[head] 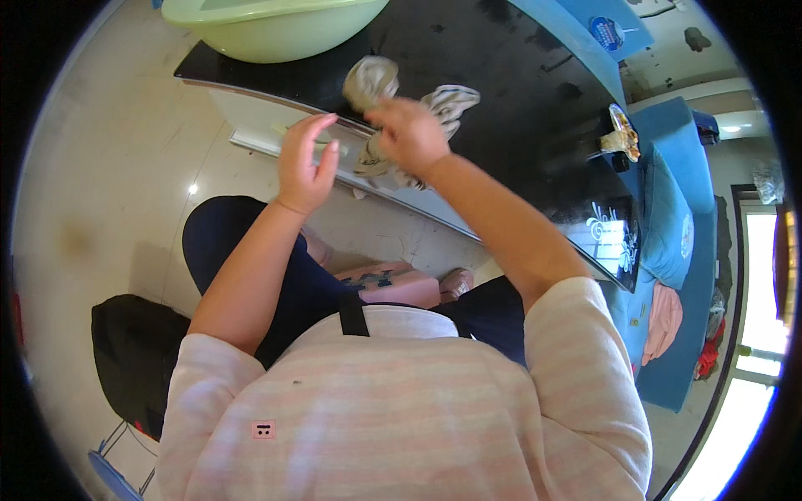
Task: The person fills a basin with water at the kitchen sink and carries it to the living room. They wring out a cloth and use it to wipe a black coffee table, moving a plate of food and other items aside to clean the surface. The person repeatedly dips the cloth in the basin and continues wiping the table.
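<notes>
A crumpled beige cloth with dark stripes (450, 103) lies bunched on the black tabletop (501, 125); parts of it show beyond the front edge, under my right hand (410, 134). That hand is over the cloth with its fingers curled and blurred, so whether it grips the fabric cannot be told. A rounded bundle of similar cloth (371, 81) sits just beyond its fingertips. To the left, my left hand (310, 163) is raised in front of the table edge, thumb and fingers apart, holding nothing.
A pale green plastic basin (282, 31) stands at the table's far left. Food in a tray or wrapper (620, 141) lies at the right end, near a blue sofa (667, 219). A pink box-like object (395, 285) is between my feet. A black-covered seat (135, 357) stands at left.
</notes>
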`<control>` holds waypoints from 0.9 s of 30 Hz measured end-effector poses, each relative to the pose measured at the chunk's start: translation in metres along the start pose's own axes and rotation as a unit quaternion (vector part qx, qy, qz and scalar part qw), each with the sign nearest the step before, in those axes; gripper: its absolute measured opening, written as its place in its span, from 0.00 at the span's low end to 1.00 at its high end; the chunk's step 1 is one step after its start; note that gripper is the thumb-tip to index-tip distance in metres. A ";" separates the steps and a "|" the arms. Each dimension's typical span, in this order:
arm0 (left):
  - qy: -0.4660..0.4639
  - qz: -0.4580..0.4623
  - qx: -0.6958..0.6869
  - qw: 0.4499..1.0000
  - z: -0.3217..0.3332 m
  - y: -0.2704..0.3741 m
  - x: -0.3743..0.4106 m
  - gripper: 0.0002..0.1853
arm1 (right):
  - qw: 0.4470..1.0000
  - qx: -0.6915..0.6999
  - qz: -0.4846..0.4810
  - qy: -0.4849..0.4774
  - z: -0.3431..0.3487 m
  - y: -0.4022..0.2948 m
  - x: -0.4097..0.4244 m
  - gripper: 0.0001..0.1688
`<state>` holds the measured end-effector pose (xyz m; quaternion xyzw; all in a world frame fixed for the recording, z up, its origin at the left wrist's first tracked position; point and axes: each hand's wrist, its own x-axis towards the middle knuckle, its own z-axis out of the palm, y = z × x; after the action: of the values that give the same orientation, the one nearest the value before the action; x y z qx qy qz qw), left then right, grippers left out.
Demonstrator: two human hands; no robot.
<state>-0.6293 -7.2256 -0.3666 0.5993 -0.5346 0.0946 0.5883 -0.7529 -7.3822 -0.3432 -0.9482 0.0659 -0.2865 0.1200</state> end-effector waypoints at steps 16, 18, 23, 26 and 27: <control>-0.058 -0.046 -0.014 0.997 0.006 0.004 -0.002 0.12 | 0.868 0.041 0.427 0.251 -0.266 0.104 -0.151 0.19; -0.072 -0.023 -0.014 0.997 0.016 0.010 -0.002 0.11 | 0.837 -0.151 0.522 0.067 -0.270 0.142 -0.193 0.15; -0.115 0.008 -0.018 0.993 0.036 0.028 0.012 0.09 | 0.879 -0.231 0.401 -0.110 -0.186 0.121 -0.172 0.12; -0.141 0.034 -0.032 0.989 0.057 0.039 0.022 0.08 | 0.910 -0.054 0.390 -0.125 -0.189 0.096 -0.158 0.10; -0.146 0.042 -0.040 0.988 0.064 0.042 0.021 0.07 | 0.866 -0.013 0.478 -0.147 -0.204 0.100 -0.152 0.14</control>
<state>-0.6847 -7.2775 -0.3441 0.5601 -0.6427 0.0092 0.5225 -0.9988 -7.4877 -0.2854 -0.8334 0.4963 -0.0509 0.2379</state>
